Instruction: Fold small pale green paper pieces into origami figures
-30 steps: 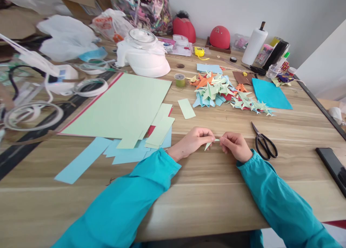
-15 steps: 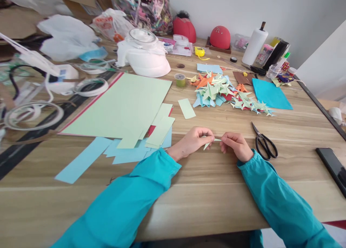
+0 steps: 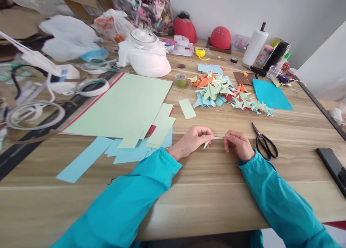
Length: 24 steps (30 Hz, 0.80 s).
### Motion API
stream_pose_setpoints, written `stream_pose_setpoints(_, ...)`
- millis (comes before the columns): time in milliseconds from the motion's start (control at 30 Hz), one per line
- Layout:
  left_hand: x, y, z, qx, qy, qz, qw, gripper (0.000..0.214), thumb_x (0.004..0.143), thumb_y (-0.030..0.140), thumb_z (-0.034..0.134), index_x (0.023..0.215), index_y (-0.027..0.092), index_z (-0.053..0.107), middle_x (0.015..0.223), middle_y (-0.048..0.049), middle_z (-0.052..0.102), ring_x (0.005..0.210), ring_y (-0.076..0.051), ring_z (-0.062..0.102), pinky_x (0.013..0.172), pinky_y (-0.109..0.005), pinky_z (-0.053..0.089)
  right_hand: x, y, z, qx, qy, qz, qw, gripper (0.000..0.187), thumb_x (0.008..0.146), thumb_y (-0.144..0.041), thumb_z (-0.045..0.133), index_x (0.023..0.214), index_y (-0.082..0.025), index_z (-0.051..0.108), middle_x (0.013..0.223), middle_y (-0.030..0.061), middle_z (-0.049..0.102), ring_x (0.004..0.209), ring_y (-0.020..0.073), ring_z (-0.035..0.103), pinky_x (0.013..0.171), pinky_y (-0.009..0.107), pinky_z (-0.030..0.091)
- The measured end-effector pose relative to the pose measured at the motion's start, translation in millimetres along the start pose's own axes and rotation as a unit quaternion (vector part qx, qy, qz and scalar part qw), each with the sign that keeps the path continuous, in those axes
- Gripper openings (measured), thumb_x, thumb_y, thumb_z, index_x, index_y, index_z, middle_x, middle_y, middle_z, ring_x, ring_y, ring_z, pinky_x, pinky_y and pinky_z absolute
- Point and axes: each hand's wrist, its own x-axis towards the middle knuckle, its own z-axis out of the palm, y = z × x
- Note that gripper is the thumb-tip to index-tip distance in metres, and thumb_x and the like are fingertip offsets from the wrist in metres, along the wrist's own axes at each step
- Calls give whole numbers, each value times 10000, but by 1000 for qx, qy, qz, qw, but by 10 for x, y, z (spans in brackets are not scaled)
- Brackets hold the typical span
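My left hand (image 3: 198,138) is closed, pinching a small folded piece of pale green paper, an origami piece (image 3: 217,138). One thin point of it sticks out to the right and another hangs below my fingers; the rest is hidden by the hand. Just off the right-hand point is my right hand (image 3: 238,144), its fingers curled together with nothing visible in them. Black-handled scissors (image 3: 266,145) lie to the right of that hand. Beyond both hands is a heap of folded paper cranes (image 3: 213,89) in green, orange, blue and red.
A large green sheet (image 3: 121,104), green strips (image 3: 162,131) and blue strips (image 3: 83,159) lie to the left. A single green rectangle (image 3: 187,108) is ahead, near a spool of thread (image 3: 180,80). A phone (image 3: 332,168) rests at the right edge, a turquoise sheet (image 3: 271,93) farther back.
My right hand has moved slightly right, off the point of the folded paper that its fingers were at. My left hand keeps its pinch in nearly the same place.
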Motion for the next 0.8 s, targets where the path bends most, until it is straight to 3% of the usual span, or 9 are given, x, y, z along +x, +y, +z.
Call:
stream_pose_setpoints(133, -10, 3, 21, 34, -11, 5, 999, 202, 763, 277, 561, 615, 140, 572, 563, 3, 564, 549, -104, 498, 552, -226, 388, -21, -44, 72, -70, 3, -24, 997, 409, 800, -505, 532, 579, -162, 559, 480, -3, 559, 431, 100, 502, 446, 225, 426)
stream_pose_setpoints(300, -13, -10, 47, 39, -20, 4, 999, 244, 776, 352, 566, 681, 134, 619, 642, -10, 595, 588, -108, 512, 554, -225, 391, -26, -52, 111, -102, -10, -42, 994, 411, 763, -549, 570, 615, -166, 557, 518, -5, 573, 452, 103, 526, 462, 229, 444)
stream_pose_setpoints(433, -1, -41, 32, -27, 10, -8, 1000, 270, 759, 403, 598, 787, 137, 637, 687, -14, 623, 667, -138, 576, 641, -253, 437, -23, -26, 90, -114, 44, -86, 989, 384, 791, -513, 559, 611, -173, 552, 507, -5, 579, 443, 105, 525, 460, 234, 442)
stream_pose_setpoints(567, -5, -47, 36, -42, 38, 2, 998, 256, 721, 383, 649, 765, 131, 638, 671, -16, 624, 685, -153, 590, 672, -271, 454, -31, -3, 73, -137, 89, -128, 978, 351, 814, -464, 555, 611, -178, 561, 510, -1, 581, 457, 107, 513, 469, 239, 434)
stream_pose_setpoints(733, -17, -38, 63, 14, 49, 37, 998, 226, 724, 354, 649, 700, 129, 651, 676, -21, 637, 672, -137, 564, 649, -247, 443, -43, 41, 84, -180, 89, -167, 965, 231, 777, -397, 630, 857, -180, 636, 739, 43, 665, 652, 151, 605, 573, 265, 484)
stream_pose_setpoints(800, -19, -48, 74, 40, 51, 54, 996, 198, 733, 328, 639, 711, 132, 663, 703, -25, 646, 683, -135, 562, 647, -241, 445, -43, 55, 89, -200, 71, -185, 959, 192, 775, -350, 643, 871, -184, 649, 792, 55, 680, 711, 165, 624, 619, 277, 496)
